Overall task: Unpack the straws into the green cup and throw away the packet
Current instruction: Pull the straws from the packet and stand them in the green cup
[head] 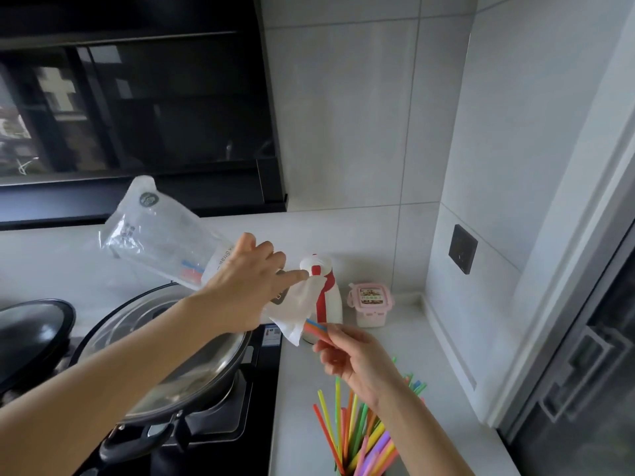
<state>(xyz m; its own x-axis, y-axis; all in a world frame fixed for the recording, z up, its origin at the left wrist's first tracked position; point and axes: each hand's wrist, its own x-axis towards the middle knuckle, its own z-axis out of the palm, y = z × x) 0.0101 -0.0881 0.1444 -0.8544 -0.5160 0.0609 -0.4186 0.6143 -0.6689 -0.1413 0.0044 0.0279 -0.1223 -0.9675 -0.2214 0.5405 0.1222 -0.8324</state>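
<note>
My left hand (249, 280) holds a clear plastic straw packet (161, 235) up above the stove, its open end hanging down toward the right. A few straws (192, 269) still show inside it. My right hand (347, 355) pinches the ends of a few coloured straws (318, 327) that stick out of the packet's mouth. Below my right wrist, many coloured straws (357, 431) stand fanned out at the bottom edge of the view. The green cup holding them is cut off by the frame edge and hidden.
A steel pan with a glass lid (165, 352) sits on the black stove (220, 417) at left, a dark wok lid (31, 334) beyond. A white bottle with a red stripe (326, 297) and a pink lidded box (371, 304) stand on the white counter (412, 338) by the tiled wall.
</note>
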